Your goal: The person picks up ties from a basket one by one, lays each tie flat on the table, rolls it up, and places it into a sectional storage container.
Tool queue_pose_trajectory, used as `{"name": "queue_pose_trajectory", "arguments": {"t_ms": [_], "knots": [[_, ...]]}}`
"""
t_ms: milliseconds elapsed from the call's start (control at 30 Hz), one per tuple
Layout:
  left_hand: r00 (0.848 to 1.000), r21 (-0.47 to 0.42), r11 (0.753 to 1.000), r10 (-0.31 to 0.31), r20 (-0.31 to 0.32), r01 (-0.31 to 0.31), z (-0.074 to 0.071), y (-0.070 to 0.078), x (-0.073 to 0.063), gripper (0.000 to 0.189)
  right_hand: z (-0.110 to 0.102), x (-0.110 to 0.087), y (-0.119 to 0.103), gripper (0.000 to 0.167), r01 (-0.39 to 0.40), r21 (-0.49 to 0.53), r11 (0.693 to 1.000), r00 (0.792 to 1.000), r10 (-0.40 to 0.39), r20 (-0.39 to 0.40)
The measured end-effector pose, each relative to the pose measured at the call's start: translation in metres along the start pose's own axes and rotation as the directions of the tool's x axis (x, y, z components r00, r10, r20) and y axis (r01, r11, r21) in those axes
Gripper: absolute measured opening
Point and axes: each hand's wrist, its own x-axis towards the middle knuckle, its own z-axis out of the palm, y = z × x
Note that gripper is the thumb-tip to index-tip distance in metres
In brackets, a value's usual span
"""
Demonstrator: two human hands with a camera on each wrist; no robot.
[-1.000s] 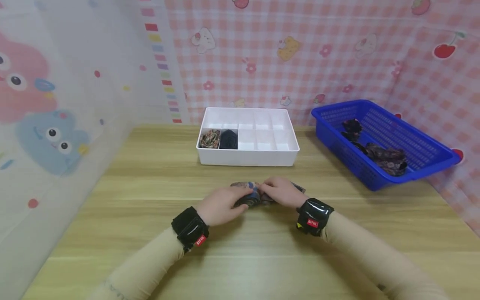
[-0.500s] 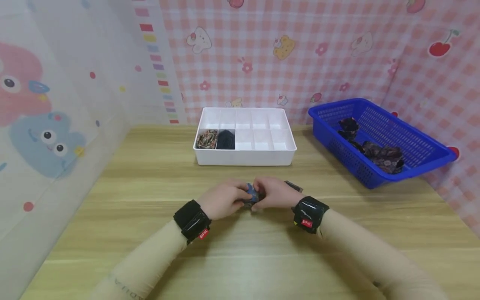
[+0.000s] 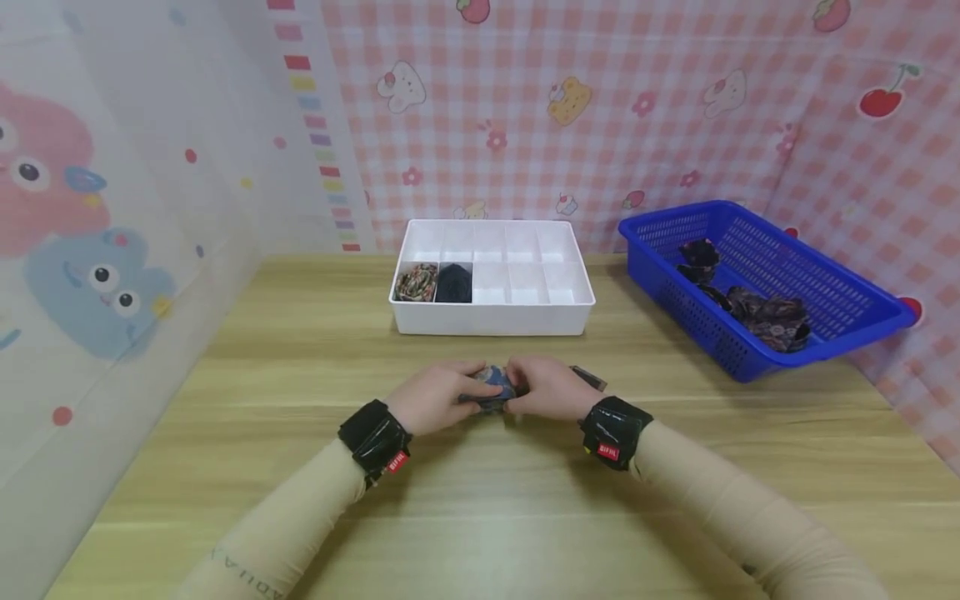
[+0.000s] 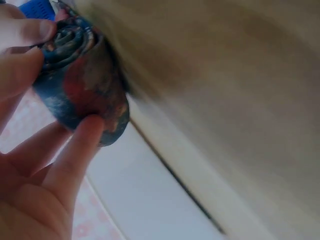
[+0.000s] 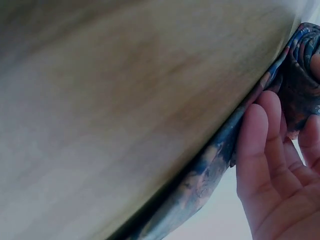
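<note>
Between both hands a blue, brown and red patterned cloth strip is partly wound into a roll. In the left wrist view the roll shows its spiral end. My left hand holds the roll's left side, fingers and thumb around it. My right hand has curled fingers at the roll's right side. The flat, unrolled tail lies on the table beyond my right hand. In the right wrist view the strip runs past the right hand's fingertips towards the roll.
Behind the hands stands a white divided box. Two front-left compartments hold a floral cloth roll and a dark roll. At the right is a blue basket with dark patterned cloth pieces. Printed cloth walls surround the wooden table.
Over the last second my right hand has closed in on the roll, its thumb coming to the front. My left hand drew closer, then shifted slightly left again. Box and basket contents stay put.
</note>
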Motion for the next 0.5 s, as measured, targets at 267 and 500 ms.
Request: {"name": "queue_pose_trajectory", "arguments": {"t_ms": [267,500], "knots": [[0.999,-0.048,0.998,-0.041,0.022,0.042,0.002,-0.002,-0.004,0.036,0.0,0.001,0.009,0.032,0.016,0.033,0.999,1.0,-0.016,-0.004],[0.954,-0.239,0.934,-0.29,-0.079,0.264,-0.004,-0.007,-0.012,0.023,0.001,0.003,0.005,0.027,-0.045,0.079,0.996,0.999,0.045,0.004]]}}
